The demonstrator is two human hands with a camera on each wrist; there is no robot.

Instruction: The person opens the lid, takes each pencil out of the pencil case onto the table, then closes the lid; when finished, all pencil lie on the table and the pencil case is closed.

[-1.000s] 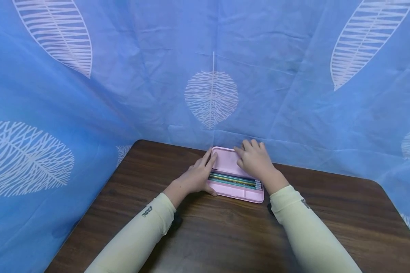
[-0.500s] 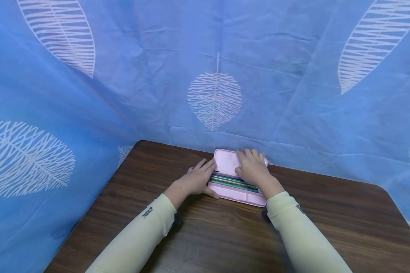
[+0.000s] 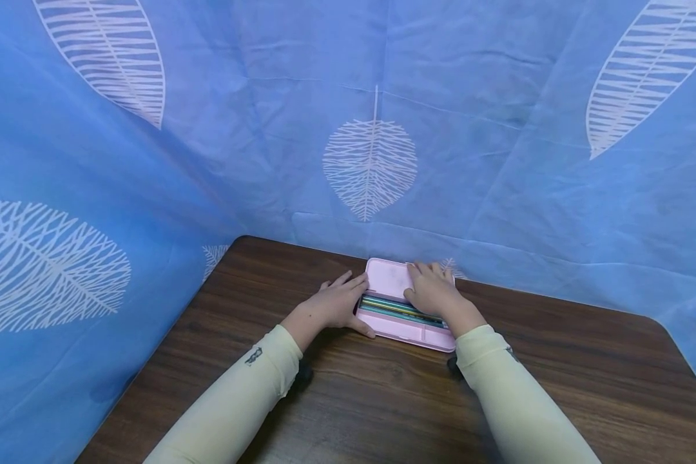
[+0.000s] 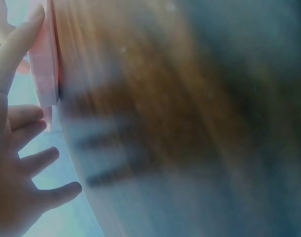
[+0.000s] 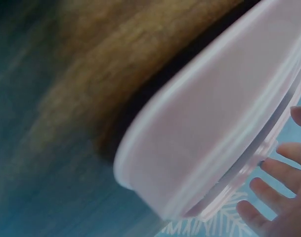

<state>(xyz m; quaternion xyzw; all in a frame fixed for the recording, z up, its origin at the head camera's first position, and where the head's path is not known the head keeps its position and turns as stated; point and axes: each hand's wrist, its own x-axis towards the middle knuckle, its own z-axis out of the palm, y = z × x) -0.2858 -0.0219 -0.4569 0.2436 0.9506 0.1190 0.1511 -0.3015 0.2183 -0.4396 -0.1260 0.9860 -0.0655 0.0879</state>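
Note:
In the head view a pink pencil case [image 3: 391, 327] lies opened out near the table's back edge. Several pencils [image 3: 396, 310], green, yellow and dark, lie side by side in it. Its lid [image 3: 385, 277] is folded back toward the curtain. My left hand [image 3: 338, 305] spans the case's left end, thumb at the front edge and fingers beside the lid; the left wrist view shows the thumb along the case [image 4: 44, 64] and the other fingers spread. My right hand [image 3: 434, 293] rests over the lid's right part, hiding the pencils' right ends. Its fingers look extended in the right wrist view.
A dark wooden table [image 3: 383, 393] carries the case. Behind it hangs a blue curtain [image 3: 267, 148] with white leaf prints, close to the back edge. The person's pale yellow sleeves [image 3: 232, 393] reach in from the front.
My right hand has come down onto the lid, which now lies further back and flatter. My left hand stays at the case's left end. The view has shifted slightly.

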